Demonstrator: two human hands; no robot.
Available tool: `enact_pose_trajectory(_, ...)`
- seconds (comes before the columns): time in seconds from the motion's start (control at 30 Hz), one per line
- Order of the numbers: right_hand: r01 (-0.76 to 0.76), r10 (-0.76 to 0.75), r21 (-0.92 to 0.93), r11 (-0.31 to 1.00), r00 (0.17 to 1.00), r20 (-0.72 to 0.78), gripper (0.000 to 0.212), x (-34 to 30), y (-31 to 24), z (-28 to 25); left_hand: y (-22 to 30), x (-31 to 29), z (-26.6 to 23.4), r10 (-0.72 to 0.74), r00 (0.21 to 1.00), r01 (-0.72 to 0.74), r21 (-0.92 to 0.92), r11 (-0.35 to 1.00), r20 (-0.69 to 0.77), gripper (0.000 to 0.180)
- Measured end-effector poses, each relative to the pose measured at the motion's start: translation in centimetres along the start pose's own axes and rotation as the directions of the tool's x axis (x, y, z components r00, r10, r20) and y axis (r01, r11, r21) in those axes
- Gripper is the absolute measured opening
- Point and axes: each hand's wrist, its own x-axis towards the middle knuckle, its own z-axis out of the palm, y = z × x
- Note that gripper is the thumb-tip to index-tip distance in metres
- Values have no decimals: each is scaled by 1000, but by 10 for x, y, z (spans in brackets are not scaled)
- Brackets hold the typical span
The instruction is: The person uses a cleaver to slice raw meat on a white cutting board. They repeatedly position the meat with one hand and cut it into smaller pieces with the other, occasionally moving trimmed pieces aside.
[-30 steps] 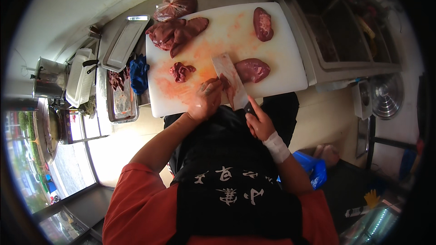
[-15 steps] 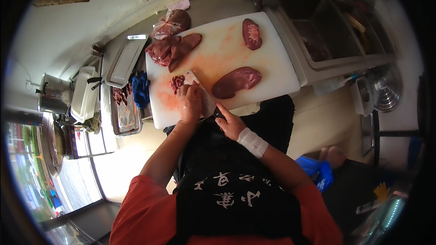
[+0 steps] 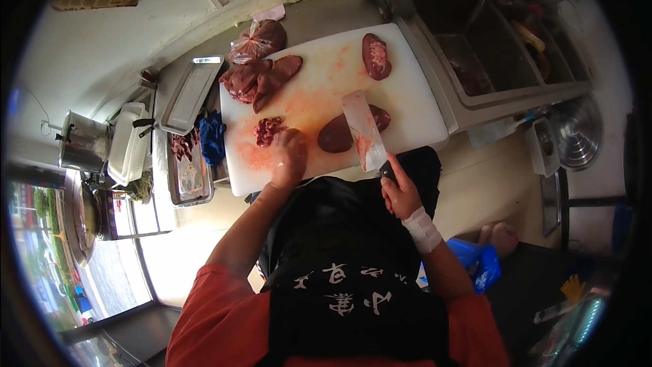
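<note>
My right hand point(image 3: 402, 195) grips a cleaver point(image 3: 360, 126) by its dark handle, the wide blade flat-side up and smeared with red. The blade passes over an oval slab of dark red meat point(image 3: 334, 137), hiding its middle. My left hand point(image 3: 290, 158), its fingers blurred by motion, is beside a small heap of cut meat point(image 3: 267, 132). All this is at the white cutting board point(image 3: 414, 105). Larger liver-like lobes point(image 3: 252, 81) lie on the board's far left. Another oval piece point(image 3: 372, 54) with a pale ridged middle lies at the far right.
A clear bag of dark meat point(image 3: 261, 35) sits behind the board. To its left are an oblong metal tray point(image 3: 190, 98), a blue cloth-like bundle point(image 3: 211, 137) and a tray with meat strips point(image 3: 183, 190). A metal sink point(image 3: 475, 98) stands on the right.
My right hand has carried the cleaver rightward, away from the cut heap and over the oval slab. My left hand has shifted slightly right and back from the heap.
</note>
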Motion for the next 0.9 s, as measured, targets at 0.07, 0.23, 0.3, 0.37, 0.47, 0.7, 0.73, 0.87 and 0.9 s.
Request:
enact_pose_trajectory(0.07,1,0,-37,999,1000,27,66,-9,2,4,20,-3,2,73,995,-67,-87,994,74,29)
enact_pose_trajectory(0.23,21,-17,-60,998,998,68,67,-14,11,17,37,-4,2,90,987,-68,-162,984,133,35)
enact_pose_trajectory(0.3,29,-25,-76,997,998,61,67,-2,11,20,36,-5,2,100,988,-80,-166,983,117,34)
enact_pose_trajectory(0.37,78,-72,-111,991,996,59,67,16,9,26,34,-6,3,107,989,-87,-186,979,98,32)
enact_pose_trajectory(0.47,98,-93,-111,989,995,44,68,41,3,35,33,-9,6,109,991,-91,-216,972,76,31)
enact_pose_trajectory(0.7,58,-47,-164,985,996,74,68,9,10,28,32,-7,3,113,991,-94,-223,970,71,32)
enact_pose_trajectory(0.73,-12,23,-153,988,997,69,68,3,12,27,32,-7,3,116,991,-98,-241,966,63,32)
enact_pose_trajectory(0.87,11,-1,-93,996,994,112,68,2,10,27,31,-7,7,115,991,-97,-240,966,65,31)
enact_pose_trajectory(0.9,-12,20,-70,997,993,119,68,10,7,28,30,-7,8,114,992,-96,-240,966,61,31)
